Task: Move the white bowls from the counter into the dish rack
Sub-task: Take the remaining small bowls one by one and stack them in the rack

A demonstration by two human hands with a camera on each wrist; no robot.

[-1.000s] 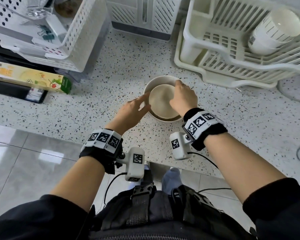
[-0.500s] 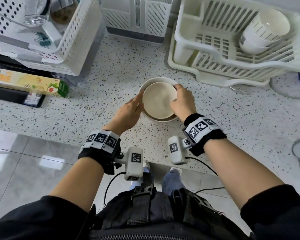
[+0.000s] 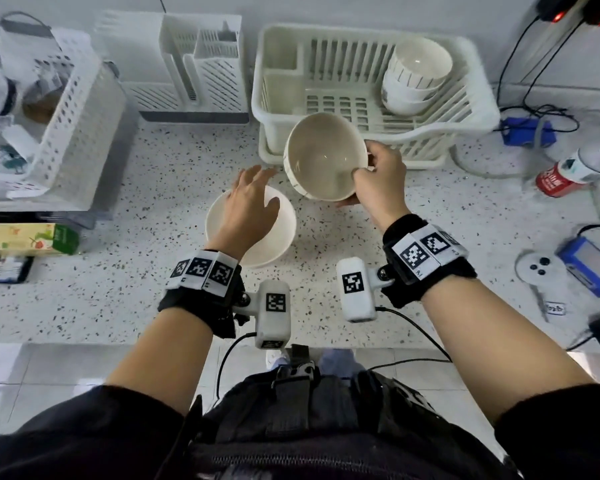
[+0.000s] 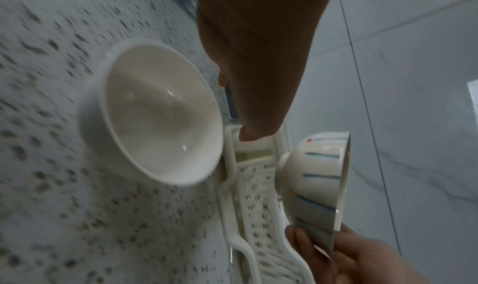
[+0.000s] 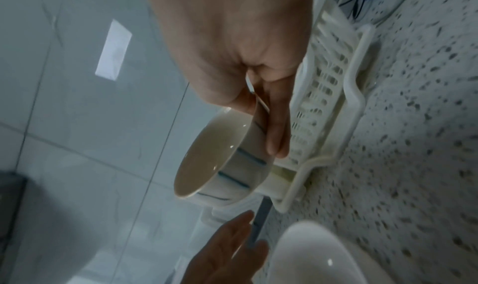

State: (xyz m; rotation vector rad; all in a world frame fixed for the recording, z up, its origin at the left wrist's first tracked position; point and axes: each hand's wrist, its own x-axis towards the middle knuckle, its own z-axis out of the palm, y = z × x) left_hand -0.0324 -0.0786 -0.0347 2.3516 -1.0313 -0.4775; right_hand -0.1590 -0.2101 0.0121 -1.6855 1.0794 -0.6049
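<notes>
Dish rack (image 3: 471,98): two stacked bowls (image 3: 413,77); right hand (image 3: 378,178) pinching striped bowl (image 3: 323,157); left hand (image 3: 246,209) spread above plain bowl (image 3: 281,237); speckled counter (image 3: 118,271).

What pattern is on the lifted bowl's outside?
White with thin blue-grey stripes on the lifted bowl, clearest from the left wrist.

Left hand (image 3: 248,206) covers most of plain bowl (image 3: 281,233) interior in head view. Right hand (image 3: 378,181) fingers hidden under striped bowl (image 3: 323,157). Stacked bowls (image 3: 414,77) in dish rack (image 3: 278,98): count unclear. Red-label bottle (image 3: 565,171) cut by right edge. Counter (image 4: 51,165) speckle motion-blurred in left wrist view.
</notes>
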